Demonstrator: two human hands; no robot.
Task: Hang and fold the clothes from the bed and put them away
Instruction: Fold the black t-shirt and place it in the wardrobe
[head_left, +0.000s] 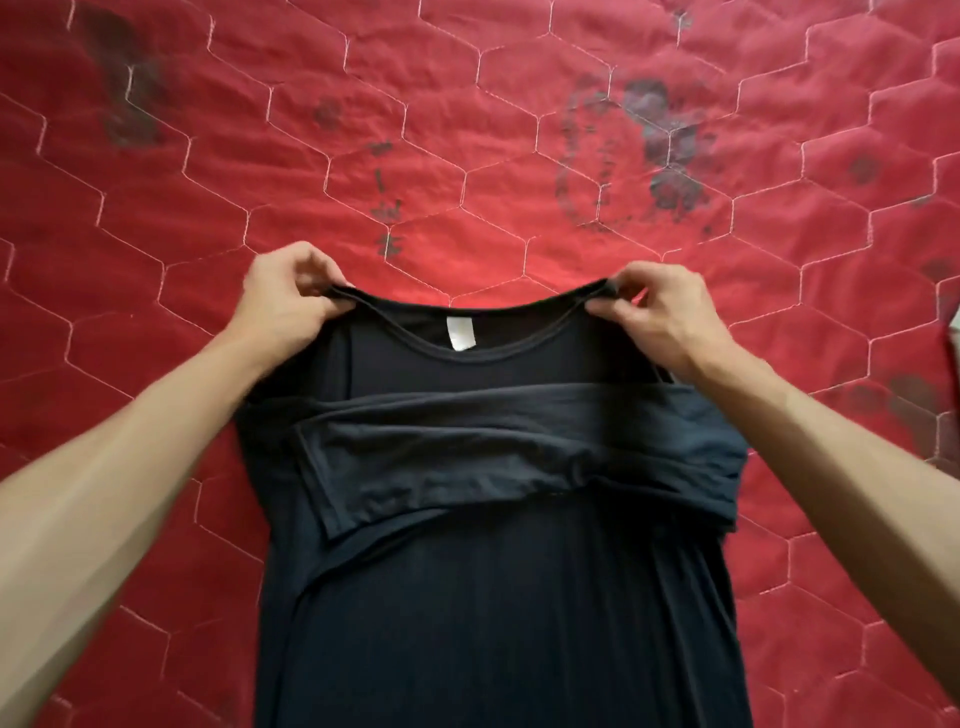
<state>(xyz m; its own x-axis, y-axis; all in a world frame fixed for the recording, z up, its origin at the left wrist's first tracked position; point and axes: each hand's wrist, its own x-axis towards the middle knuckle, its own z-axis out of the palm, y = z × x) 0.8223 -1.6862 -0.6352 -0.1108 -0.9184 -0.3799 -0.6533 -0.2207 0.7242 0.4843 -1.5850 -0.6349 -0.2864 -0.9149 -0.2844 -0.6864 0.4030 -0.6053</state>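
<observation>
A black T-shirt (493, 597) lies lengthwise on the red quilted bed cover (467, 130), its collar at the far end and a white label (460, 335) showing inside the neck. Both sleeves are folded inward across the chest. My left hand (285, 306) pinches the shoulder edge at the collar's left side. My right hand (660, 317) pinches the matching edge on the right. The collar end is lifted slightly off the cover between the two hands.
The red cover with white hexagon stitching and faded dark prints fills the whole view. A sliver of something pale and red shows at the right edge (953, 353). No other clothes are in sight.
</observation>
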